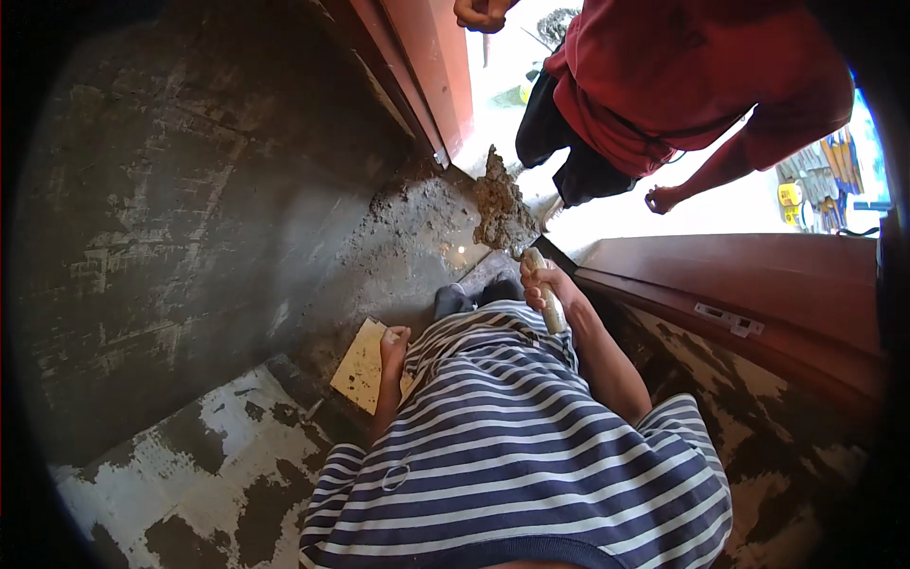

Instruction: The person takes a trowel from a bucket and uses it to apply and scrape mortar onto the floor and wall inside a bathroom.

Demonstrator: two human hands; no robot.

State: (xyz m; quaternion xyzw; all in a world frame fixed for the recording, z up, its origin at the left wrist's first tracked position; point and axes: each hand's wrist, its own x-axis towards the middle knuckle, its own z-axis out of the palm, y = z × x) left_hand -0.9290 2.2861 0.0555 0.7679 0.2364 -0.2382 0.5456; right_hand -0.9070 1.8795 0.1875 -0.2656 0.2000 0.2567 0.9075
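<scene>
My right hand (542, 283) grips the pale handle of a trowel (512, 223) whose blade carries a heap of wet grey mortar, held above the floor near the doorway. My left hand (392, 343) rests on a flat yellowish board (358, 368) that lies on the floor beside my body. My blue and white striped shirt fills the lower middle of the view and hides my legs.
A person in a red shirt (682, 76) and dark trousers stands in the bright doorway ahead. Red-brown door panels (431, 66) flank the opening, with another (749, 284) at right. A mortar patch (408, 237) covers the floor ahead. The dark wall (161, 218) at left is rough.
</scene>
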